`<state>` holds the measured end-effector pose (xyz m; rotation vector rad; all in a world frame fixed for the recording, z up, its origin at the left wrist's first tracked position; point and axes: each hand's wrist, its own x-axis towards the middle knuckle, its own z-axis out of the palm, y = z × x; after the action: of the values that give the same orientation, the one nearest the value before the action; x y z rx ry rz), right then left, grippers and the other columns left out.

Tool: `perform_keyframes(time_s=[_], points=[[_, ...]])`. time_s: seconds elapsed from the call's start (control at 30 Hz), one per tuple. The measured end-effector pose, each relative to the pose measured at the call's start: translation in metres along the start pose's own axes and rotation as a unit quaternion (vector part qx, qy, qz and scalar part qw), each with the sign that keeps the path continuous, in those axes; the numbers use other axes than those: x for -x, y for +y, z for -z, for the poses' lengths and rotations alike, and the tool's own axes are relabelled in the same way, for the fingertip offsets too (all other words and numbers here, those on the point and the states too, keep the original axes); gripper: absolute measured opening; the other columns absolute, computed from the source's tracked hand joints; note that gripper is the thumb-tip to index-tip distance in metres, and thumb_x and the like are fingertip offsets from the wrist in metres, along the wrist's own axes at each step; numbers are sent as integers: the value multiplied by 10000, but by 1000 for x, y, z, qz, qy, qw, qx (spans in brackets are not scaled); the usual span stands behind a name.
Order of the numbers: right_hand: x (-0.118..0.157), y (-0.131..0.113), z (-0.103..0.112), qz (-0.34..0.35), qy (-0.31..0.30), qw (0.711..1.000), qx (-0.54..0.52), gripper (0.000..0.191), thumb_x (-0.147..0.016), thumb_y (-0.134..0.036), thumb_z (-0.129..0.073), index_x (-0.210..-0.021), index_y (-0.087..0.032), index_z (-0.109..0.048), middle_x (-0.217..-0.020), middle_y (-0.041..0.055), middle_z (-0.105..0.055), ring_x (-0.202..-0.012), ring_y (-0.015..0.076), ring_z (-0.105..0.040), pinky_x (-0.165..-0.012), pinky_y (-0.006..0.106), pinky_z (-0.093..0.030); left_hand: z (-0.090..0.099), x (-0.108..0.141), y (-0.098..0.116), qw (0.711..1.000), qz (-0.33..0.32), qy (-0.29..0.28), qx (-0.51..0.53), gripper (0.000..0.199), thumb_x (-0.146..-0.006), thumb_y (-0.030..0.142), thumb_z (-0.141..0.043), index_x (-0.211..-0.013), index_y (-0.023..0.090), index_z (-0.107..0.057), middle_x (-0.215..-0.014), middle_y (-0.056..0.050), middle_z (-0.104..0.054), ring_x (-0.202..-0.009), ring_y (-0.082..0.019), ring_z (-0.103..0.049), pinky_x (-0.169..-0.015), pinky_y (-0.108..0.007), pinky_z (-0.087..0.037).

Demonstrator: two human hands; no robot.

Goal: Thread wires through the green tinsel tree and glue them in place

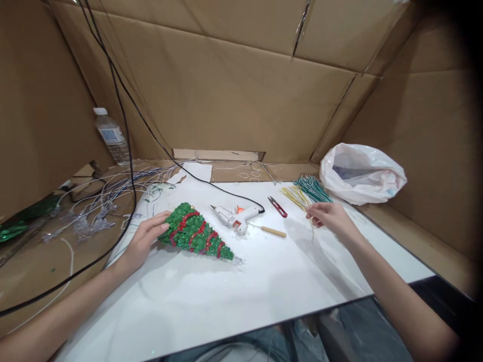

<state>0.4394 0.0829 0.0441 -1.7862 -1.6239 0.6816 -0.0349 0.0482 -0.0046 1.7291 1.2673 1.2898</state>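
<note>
A small green Christmas tree (194, 230) with red garland bands lies on its side on the white board, its clear tip pointing right. My left hand (145, 235) is closed on the wide base of the tree, with part of the fingers hidden behind it. Over on the right, my right hand (327, 217) pinches a thin yellowish wire (312, 232) that hangs down from the fingertips. Just beyond that hand lie a bundle of yellow wires (294, 196) and a bundle of green wires (312, 188).
A white glue gun (236, 219) with a black cord, a wooden-handled awl (273, 232) and red thread snips (278, 206) lie mid-board. A white plastic bag (362, 173) stands back right. At left are a water bottle (112, 137) and tangled wires (113, 188). Cardboard walls (226, 85) surround the board.
</note>
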Motion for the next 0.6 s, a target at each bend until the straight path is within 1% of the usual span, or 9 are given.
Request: perform_keyframes(time_s=[0.1,0.17,0.27,0.3,0.37,0.43,0.5,0.6], points=[[10,-19,2,32,2,995,-91,345,-758,-515,-597,-770,-171,-621,-784,86,-678,-588,136,-568,-537,259,-488,0,0,0,1000,-12,-22,-6,287,-809,383,-552,-896,199,-754,-1073,-71,-704,-1108,-292,-556,-1007,-366,-412],[17,-31,1,48,-7,987,-150,357,-730,-522,-654,-771,-168,-628,-758,75,-666,-582,125,-552,-544,253,-487,0,0,0,1000,-8,-14,-4,286,-798,389,-563,-882,191,-751,-1090,-79,-697,-1123,-298,-544,-1009,-372,-405],[25,-48,-4,69,-52,976,-199,342,-720,-496,-690,-754,-160,-635,-715,51,-640,-557,102,-523,-537,237,-468,-2,0,3,1000,4,9,3,270,-775,396,-589,-832,181,-742,-1092,-85,-687,-1146,-310,-520,-1039,-385,-361],[28,-53,-6,75,-74,972,-210,335,-722,-485,-693,-743,-156,-634,-696,43,-629,-546,97,-515,-533,235,-462,-2,0,5,1000,1,-1,4,268,-784,395,-581,-811,178,-735,-1082,-83,-684,-1133,-306,-524,-1030,-378,-365],[32,-64,-12,84,-114,966,-218,323,-727,-469,-692,-728,-153,-630,-675,32,-615,-532,92,-510,-532,238,-462,-3,1,10,999,-15,-29,4,278,-816,390,-547,-777,172,-715,-1052,-79,-676,-1086,-288,-536,-978,-350,-397],[37,-75,-19,92,-134,965,-204,315,-729,-464,-687,-734,-155,-631,-673,30,-615,-530,96,-516,-529,241,-465,-5,2,17,999,-27,-33,2,285,-827,388,-532,-743,165,-688,-995,-82,-666,-1021,-272,-546,-938,-339,-411],[43,-85,-26,108,-138,969,-176,308,-741,-463,-673,-744,-157,-634,-686,36,-626,-536,99,-524,-518,236,-456,-6,3,24,999,-36,-24,-4,283,-824,379,-541,-668,164,-639,-930,-81,-646,-955,-254,-551,-904,-329,-414],[51,-95,-37,139,-138,970,-141,294,-766,-454,-649,-769,-160,-642,-718,47,-641,-553,105,-539,-506,229,-446,-8,5,32,998,-37,-38,-17,302,-841,372,-518,-654,161,-626,-887,-80,-623,-891,-232,-543,-833,-309,-430]])
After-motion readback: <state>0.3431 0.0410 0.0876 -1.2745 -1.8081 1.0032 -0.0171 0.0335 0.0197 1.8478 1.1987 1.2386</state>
